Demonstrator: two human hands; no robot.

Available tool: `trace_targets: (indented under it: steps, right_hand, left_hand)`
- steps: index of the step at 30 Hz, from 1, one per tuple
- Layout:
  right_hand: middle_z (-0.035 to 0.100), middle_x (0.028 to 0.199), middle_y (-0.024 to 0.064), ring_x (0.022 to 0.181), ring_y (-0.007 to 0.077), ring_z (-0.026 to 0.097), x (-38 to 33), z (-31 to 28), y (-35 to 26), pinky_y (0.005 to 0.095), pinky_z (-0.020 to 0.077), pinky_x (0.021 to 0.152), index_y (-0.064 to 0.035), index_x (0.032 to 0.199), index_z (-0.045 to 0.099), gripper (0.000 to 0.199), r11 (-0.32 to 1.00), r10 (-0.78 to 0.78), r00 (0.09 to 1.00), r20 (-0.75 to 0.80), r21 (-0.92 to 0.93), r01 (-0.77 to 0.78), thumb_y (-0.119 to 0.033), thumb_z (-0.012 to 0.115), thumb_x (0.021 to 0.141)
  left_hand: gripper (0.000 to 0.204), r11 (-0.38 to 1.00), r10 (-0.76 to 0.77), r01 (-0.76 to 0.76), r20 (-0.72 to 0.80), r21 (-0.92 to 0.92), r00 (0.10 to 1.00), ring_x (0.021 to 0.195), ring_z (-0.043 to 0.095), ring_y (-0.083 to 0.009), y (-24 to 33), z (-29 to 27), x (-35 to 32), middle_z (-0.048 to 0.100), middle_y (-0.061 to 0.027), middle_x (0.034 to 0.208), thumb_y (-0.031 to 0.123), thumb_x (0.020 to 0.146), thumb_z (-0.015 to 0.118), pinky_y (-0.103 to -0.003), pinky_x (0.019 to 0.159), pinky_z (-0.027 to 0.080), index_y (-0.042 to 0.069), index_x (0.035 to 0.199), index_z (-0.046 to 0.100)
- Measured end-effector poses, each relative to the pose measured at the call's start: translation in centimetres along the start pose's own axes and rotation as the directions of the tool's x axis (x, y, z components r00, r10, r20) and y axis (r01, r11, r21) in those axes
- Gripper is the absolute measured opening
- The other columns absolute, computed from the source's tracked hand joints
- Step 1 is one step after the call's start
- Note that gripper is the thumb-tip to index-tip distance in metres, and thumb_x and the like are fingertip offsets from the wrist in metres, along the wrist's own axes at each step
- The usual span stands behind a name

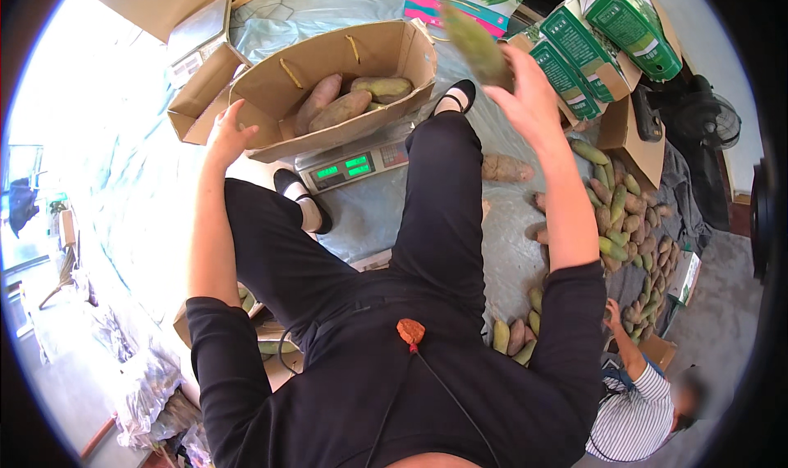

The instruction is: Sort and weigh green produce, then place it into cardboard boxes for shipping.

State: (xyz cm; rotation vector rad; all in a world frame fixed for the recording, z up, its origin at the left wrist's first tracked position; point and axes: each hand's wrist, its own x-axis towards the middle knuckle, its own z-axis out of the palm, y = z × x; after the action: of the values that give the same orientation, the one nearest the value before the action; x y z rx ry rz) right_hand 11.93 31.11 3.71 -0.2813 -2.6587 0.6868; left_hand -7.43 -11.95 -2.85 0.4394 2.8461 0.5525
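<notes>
A cardboard box [275, 152] with yellow rope handles stands on a digital scale [353, 168] that has green lit displays. Inside it lie several long, plump fruits [341, 111], reddish-brown to green; their exact kind I cannot tell. My left hand [230, 136] is at the near left corner of this box, its thumb and a finger apart, touching or close to the rim. Beyond my right foot, my right hand [529, 99] is closed on a long green fruit [476, 45], raised to the right of the box and slightly blurred.
A large heap of similar fruits [624, 214] lies on the right, with more fruits [517, 337] by my right elbow. Green printed cartons [587, 50] and a fan [714, 119] stand far right. A person in a striped shirt [636, 410] reaches toward the heap. Plastic sheeting [353, 214] covers the floor.
</notes>
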Motion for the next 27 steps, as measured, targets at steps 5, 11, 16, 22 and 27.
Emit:
trace_targets:
  steps: [5,11,16,22,27]
  right_hand:
    - [0.054,0.113,0.008,0.11,0.0272,0.05,4.3,4.2,-6.8,0.0391,0.0438,0.09,-0.0146,0.122,0.047,0.056,0.951,-0.245,0.965,0.097,-0.167,0.258,-0.017,0.07,0.071]
    - [0.055,0.112,0.0081,0.109,0.028,0.05,6.8,9.8,-8.7,0.0403,0.0445,0.089,-0.0161,0.124,0.046,0.057,0.899,-0.262,0.938,0.226,-0.295,0.322,-0.018,0.07,0.072]
    - [0.058,0.111,0.0106,0.107,0.0301,0.053,4.5,9.0,-5.3,0.0396,0.0453,0.089,-0.0122,0.119,0.052,0.047,0.989,-0.146,0.989,-0.004,0.021,0.146,-0.015,0.067,0.075]
    - [0.063,0.103,0.0144,0.092,0.0265,0.063,-7.1,7.9,8.6,0.0341,0.0502,0.077,-0.0052,0.107,0.058,0.032,0.903,0.318,0.945,-0.075,0.327,-0.278,-0.011,0.066,0.076]
    - [0.065,0.092,0.0167,0.089,0.0316,0.063,-24.6,10.1,16.2,0.0402,0.0496,0.078,-0.0073,0.102,0.062,0.029,0.796,0.603,0.766,0.224,-0.105,-0.596,-0.014,0.065,0.073]
  left_hand:
    - [0.063,0.999,-0.04,0.041,0.024,-0.027,0.999,0.115,0.048,-0.0317,0.7,-0.7,-0.3,0.043,-0.0202,0.13,0.022,0.076,0.068,-0.039,0.097,0.04,0.012,0.133,0.042]
    - [0.061,0.998,-0.01,0.012,0.032,-0.064,0.999,0.115,0.049,-0.031,0.4,-0.3,0.1,0.043,-0.0191,0.13,0.021,0.076,0.068,-0.038,0.096,0.041,0.012,0.131,0.045]
    - [0.061,0.989,-0.044,0.053,0.071,-0.14,0.996,0.115,0.048,-0.0291,-0.1,-0.7,-0.3,0.044,-0.0172,0.13,0.02,0.075,0.068,-0.037,0.095,0.041,0.011,0.131,0.045]
    - [0.062,0.989,-0.02,0.036,0.115,-0.145,0.993,0.117,0.046,-0.0305,-0.2,-0.5,-0.1,0.044,-0.0168,0.13,0.017,0.074,0.067,-0.037,0.097,0.039,0.011,0.131,0.045]
    - [0.061,0.993,-0.016,0.03,0.12,-0.114,0.993,0.109,0.05,-0.0266,-1.1,0.0,1.0,0.048,-0.0161,0.127,0.016,0.074,0.066,-0.035,0.091,0.042,0.012,0.131,0.046]
